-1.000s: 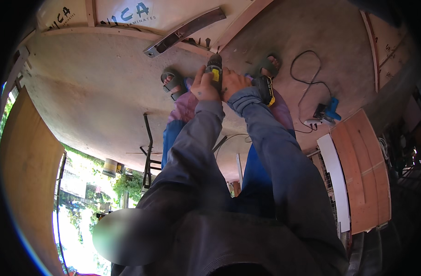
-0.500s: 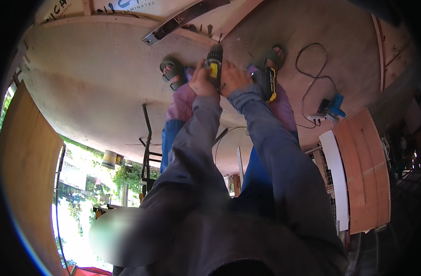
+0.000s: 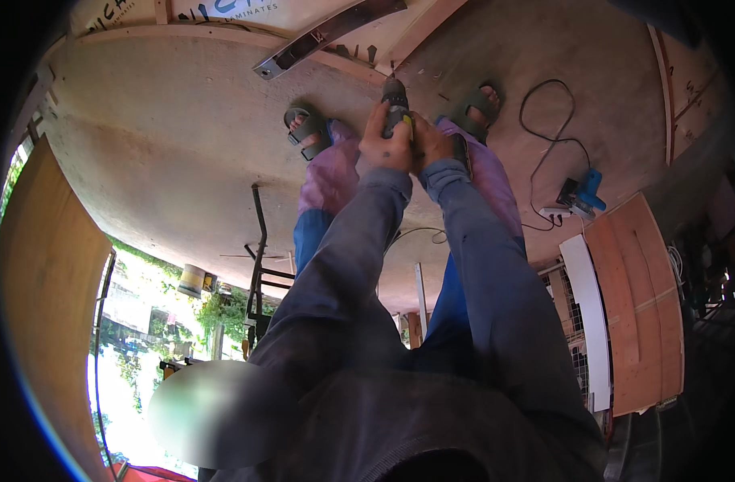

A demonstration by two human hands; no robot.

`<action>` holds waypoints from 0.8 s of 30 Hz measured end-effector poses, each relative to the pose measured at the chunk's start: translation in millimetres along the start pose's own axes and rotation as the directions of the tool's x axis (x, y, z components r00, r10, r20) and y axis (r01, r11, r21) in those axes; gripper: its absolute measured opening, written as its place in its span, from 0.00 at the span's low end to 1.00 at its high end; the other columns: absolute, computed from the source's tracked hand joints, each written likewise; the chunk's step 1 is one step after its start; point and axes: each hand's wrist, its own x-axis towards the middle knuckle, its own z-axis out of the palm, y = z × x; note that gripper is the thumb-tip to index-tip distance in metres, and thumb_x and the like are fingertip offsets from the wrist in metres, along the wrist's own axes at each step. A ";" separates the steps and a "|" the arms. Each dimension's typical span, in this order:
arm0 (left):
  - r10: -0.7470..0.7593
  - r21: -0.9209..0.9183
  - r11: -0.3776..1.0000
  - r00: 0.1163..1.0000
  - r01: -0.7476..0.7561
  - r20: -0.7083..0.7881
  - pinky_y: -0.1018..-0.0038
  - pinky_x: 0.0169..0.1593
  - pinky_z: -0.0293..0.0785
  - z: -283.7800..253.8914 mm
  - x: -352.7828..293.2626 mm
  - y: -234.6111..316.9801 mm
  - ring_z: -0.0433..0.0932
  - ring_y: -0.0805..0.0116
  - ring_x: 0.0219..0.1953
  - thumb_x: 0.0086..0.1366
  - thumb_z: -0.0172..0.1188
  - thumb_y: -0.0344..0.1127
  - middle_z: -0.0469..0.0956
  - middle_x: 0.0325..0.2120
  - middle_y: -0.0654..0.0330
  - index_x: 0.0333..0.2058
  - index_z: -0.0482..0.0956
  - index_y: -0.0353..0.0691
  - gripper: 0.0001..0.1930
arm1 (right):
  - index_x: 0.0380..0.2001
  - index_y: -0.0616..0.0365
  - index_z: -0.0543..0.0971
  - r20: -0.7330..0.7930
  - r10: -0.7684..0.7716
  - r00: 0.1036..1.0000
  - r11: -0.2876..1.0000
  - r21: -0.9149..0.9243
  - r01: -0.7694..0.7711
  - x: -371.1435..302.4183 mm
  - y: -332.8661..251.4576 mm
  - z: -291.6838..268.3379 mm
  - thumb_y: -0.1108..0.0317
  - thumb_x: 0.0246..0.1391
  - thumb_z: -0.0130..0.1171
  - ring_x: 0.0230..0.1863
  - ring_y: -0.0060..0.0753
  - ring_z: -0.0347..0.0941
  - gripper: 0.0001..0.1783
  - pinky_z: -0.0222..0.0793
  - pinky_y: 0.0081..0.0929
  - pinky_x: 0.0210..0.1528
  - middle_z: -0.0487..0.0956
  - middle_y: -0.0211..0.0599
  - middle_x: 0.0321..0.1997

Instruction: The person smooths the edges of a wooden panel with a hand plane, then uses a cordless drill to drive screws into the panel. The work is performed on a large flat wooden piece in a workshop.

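Note:
Both hands hold a black and yellow cordless drill [image 3: 395,95] in front of my feet, with its bit pointing away from me. My left hand [image 3: 386,150] is wrapped round the left side of the drill body. My right hand [image 3: 433,146] closes round its right side and grip; the battery end is mostly covered by the hand and sleeve. The bit's tip appears at the corner of a wooden frame [image 3: 428,34], but whether it touches is unclear. A long dark bar with a slot [image 3: 327,38], like a spirit level, lies across the frame.
My sandalled feet [image 3: 307,128] stand apart on the concrete floor [image 3: 174,136]. On the right are a blue power tool [image 3: 590,191], its looping black cord [image 3: 522,120] and brown boards [image 3: 636,297]. A dark metal stand [image 3: 259,241] is at the left, beyond it a large wooden panel [image 3: 50,297].
Both hands and the drill have shifted a little to the right. The drill has turned, so its battery, plainly seen before, is now mostly hidden by my right hand and sleeve.

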 end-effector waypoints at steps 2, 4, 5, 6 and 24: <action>-0.141 -0.145 0.979 0.990 0.143 0.026 0.68 0.54 0.76 -10.2 4.6 -5.0 0.83 0.57 0.46 0.55 0.60 0.34 0.83 0.45 0.43 0.54 0.80 0.24 0.28 | 0.58 0.52 0.67 0.006 0.046 0.999 0.994 -0.096 -0.045 0.9 -6.2 12.9 0.58 0.45 0.71 0.49 0.63 0.80 0.38 0.76 0.55 0.50 0.80 0.53 0.52; -0.258 -0.371 0.895 0.966 0.247 0.020 0.71 0.51 0.76 -21.5 14.7 0.2 0.82 0.59 0.42 0.54 0.59 0.32 0.83 0.43 0.45 0.54 0.80 0.23 0.28 | 0.58 0.57 0.66 0.063 0.057 0.996 0.973 -0.227 -0.041 5.1 -24.3 15.1 0.60 0.45 0.71 0.48 0.60 0.82 0.39 0.77 0.54 0.50 0.79 0.53 0.52; -0.313 -0.479 0.829 0.949 0.289 0.031 0.73 0.50 0.76 -24.1 20.9 2.9 0.82 0.60 0.40 0.54 0.59 0.30 0.82 0.41 0.46 0.54 0.80 0.23 0.28 | 0.58 0.59 0.65 0.086 0.065 0.994 0.955 -0.293 -0.037 9.1 -35.0 11.9 0.61 0.45 0.71 0.48 0.58 0.82 0.39 0.78 0.53 0.50 0.79 0.53 0.53; -0.317 -0.517 0.810 0.948 0.277 0.011 0.75 0.46 0.76 -24.5 26.4 6.4 0.80 0.62 0.37 0.52 0.58 0.28 0.82 0.39 0.47 0.53 0.81 0.22 0.27 | 0.56 0.64 0.66 0.107 0.070 0.992 0.937 -0.347 -0.029 13.2 -43.9 7.4 0.62 0.45 0.70 0.48 0.54 0.83 0.37 0.79 0.50 0.51 0.80 0.53 0.51; 0.199 0.140 0.968 0.977 -0.208 0.079 0.68 0.54 0.76 -6.0 -9.1 -14.0 0.82 0.63 0.48 0.57 0.61 0.34 0.83 0.47 0.45 0.57 0.80 0.35 0.27 | 0.55 0.52 0.70 -0.112 -0.060 0.992 0.996 0.064 0.067 -4.0 20.0 27.8 0.60 0.49 0.69 0.52 0.62 0.78 0.31 0.74 0.52 0.51 0.82 0.53 0.49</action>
